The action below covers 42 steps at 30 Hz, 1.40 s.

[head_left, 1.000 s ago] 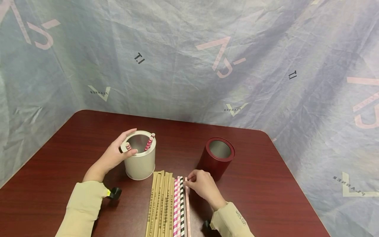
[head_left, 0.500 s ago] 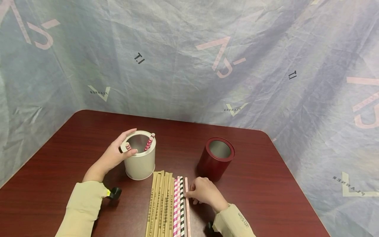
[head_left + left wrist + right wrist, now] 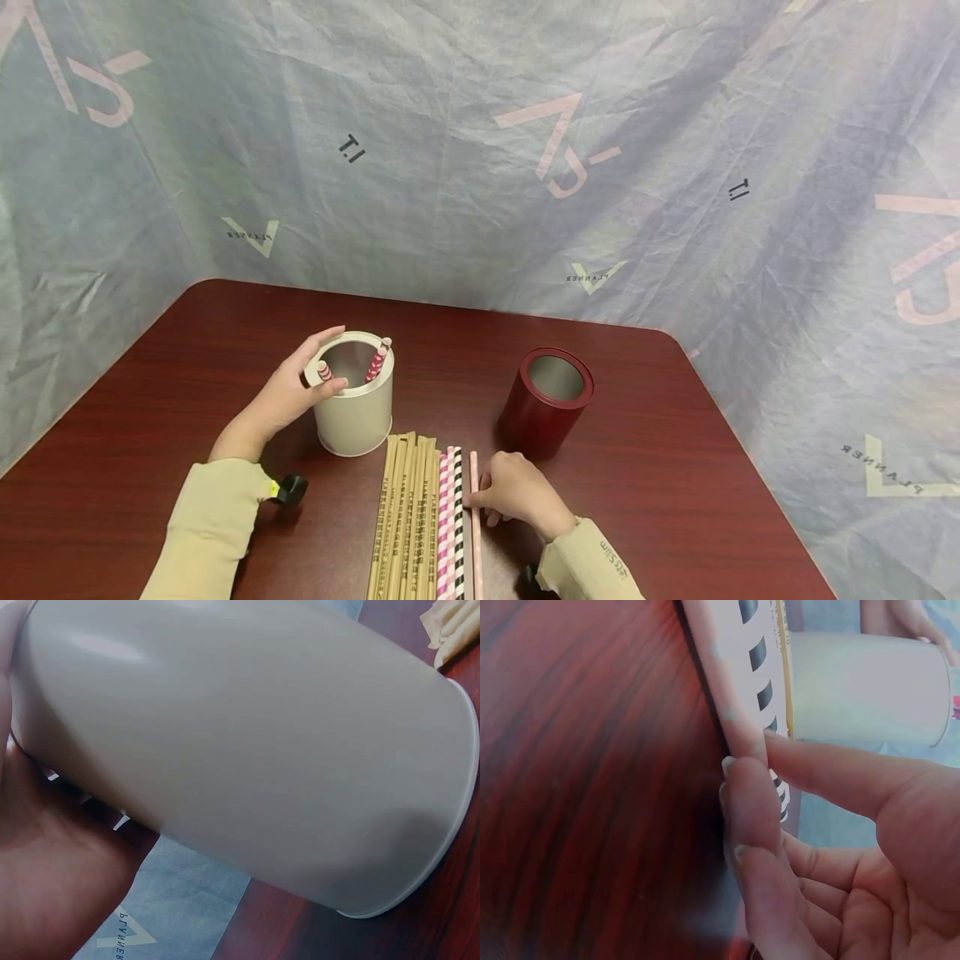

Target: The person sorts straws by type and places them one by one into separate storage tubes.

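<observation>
My left hand (image 3: 288,390) grips a cream-white canister (image 3: 356,427) at its top, the thumb over the rim and the fingers round the far side. In the left wrist view the canister wall (image 3: 247,742) fills most of the picture. Inside the canister stand a few red-and-white patterned straws (image 3: 377,365). With thumb and fingers, my right hand (image 3: 519,490) pinches a pale pink straw (image 3: 477,554) on the table; the right wrist view shows the straw (image 3: 724,682) between the fingertips. Directly left of it lies a black-and-white striped straw (image 3: 458,533).
Pink-and-white striped straws (image 3: 443,525) and several brown paper-wrapped straws (image 3: 405,508) lie side by side on the dark red table (image 3: 450,358). A dark red canister (image 3: 536,425) stands behind my right hand. A grey-blue cloth (image 3: 420,208) hangs behind the table.
My right hand has slid from the far end of the pale pink straw toward its middle. That straw now sits slightly farther from the striped one. My left hand stays on the canister.
</observation>
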Available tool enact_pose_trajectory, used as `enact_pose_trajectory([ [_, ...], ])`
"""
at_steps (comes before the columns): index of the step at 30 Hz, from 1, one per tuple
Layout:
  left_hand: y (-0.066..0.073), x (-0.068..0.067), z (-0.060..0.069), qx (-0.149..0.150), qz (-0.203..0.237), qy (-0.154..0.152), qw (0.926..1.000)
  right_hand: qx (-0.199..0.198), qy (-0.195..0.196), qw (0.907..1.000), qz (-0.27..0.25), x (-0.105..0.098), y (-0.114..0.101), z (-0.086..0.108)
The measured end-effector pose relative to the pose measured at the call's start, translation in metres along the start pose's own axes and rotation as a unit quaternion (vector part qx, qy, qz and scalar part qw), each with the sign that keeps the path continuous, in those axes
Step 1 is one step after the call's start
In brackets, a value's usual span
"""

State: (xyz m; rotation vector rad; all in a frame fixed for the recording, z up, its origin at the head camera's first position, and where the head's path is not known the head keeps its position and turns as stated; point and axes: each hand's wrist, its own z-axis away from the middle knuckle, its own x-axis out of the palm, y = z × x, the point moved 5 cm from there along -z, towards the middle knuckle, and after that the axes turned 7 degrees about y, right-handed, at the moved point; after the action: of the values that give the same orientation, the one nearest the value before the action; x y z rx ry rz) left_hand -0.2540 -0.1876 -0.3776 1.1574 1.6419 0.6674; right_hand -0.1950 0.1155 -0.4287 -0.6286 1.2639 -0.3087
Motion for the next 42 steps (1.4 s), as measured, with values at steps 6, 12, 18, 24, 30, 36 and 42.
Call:
enact_pose_trajectory([
  [6,0.001,0.0,0.0,0.0,0.006,-0.001,1.0,-0.014,-0.006,0.9998,-0.013,0.0,0.0,-0.001],
  [12,0.001,0.0,-0.001,-0.002,0.006,-0.003,1.0,0.013,-0.024,0.995,-0.096,-0.001,0.009,-0.004],
  [18,0.0,0.0,0.0,-0.004,0.006,-0.001,1.0,0.042,-0.028,0.9799,-0.193,0.001,0.018,-0.006],
  [24,0.0,0.0,0.0,-0.004,0.009,-0.003,1.0,0.04,-0.058,0.9621,-0.264,0.001,0.021,-0.008],
  [30,0.0,0.0,0.0,-0.001,0.009,-0.004,0.9999,0.031,-0.069,0.9486,-0.307,0.001,0.019,-0.011],
  [36,0.001,0.001,-0.001,0.001,0.014,-0.002,0.9999,0.001,-0.064,0.9369,-0.344,-0.003,0.015,-0.012],
  [42,0.0,0.001,0.0,0.002,0.016,-0.001,0.9999,-0.022,-0.042,0.9364,-0.348,-0.007,0.01,-0.015],
])
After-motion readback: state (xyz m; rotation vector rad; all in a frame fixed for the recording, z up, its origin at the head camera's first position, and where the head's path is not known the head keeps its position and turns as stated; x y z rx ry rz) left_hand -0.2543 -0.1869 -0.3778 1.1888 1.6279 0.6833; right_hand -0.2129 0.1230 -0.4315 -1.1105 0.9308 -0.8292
